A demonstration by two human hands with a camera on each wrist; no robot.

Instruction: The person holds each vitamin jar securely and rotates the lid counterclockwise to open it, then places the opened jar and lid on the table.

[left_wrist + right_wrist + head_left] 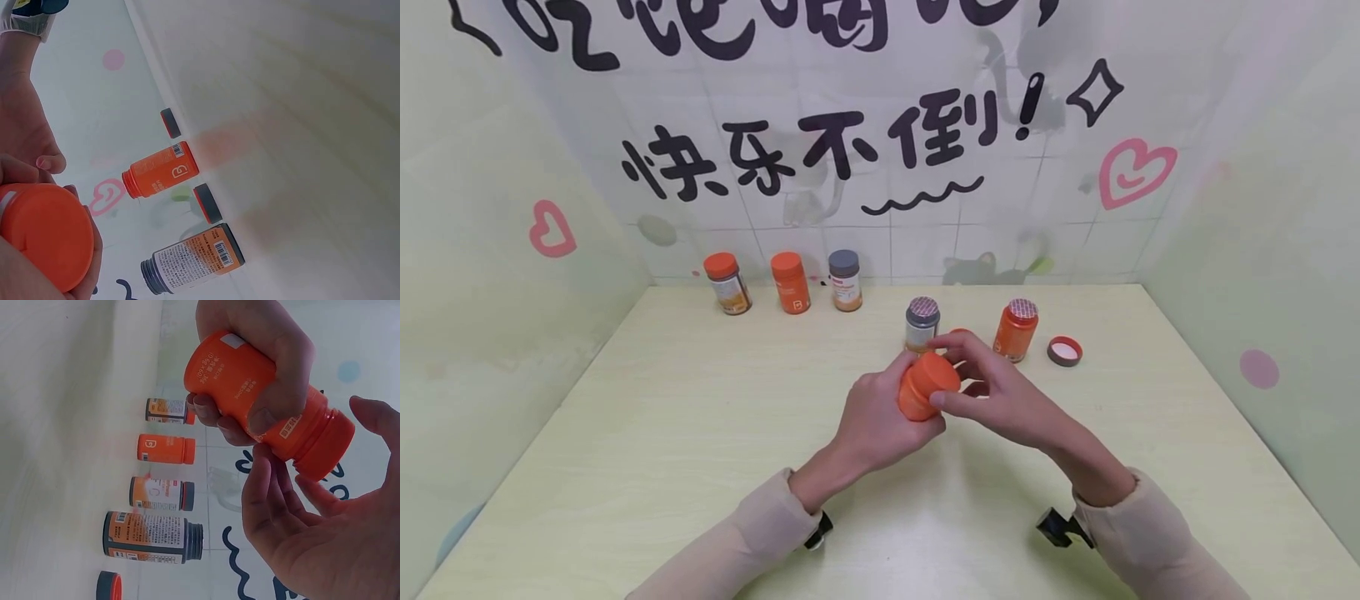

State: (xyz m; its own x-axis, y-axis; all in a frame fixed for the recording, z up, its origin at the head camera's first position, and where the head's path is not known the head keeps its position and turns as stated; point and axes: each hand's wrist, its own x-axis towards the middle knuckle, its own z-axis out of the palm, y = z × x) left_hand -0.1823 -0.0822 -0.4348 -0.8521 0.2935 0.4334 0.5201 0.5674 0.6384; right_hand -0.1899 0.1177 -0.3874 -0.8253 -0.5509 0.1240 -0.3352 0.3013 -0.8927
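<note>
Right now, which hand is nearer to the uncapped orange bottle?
Right. The right hand is just in front of the uncapped orange bottle, slightly left of it; the left hand is farther left, gripping the capped orange bottle.

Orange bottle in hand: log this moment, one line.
left hand: grips orange bottle | right hand: beside its cap, contact unclear | cap: on bottle | beyond: two uncapped bottles, three capped bottles
</note>
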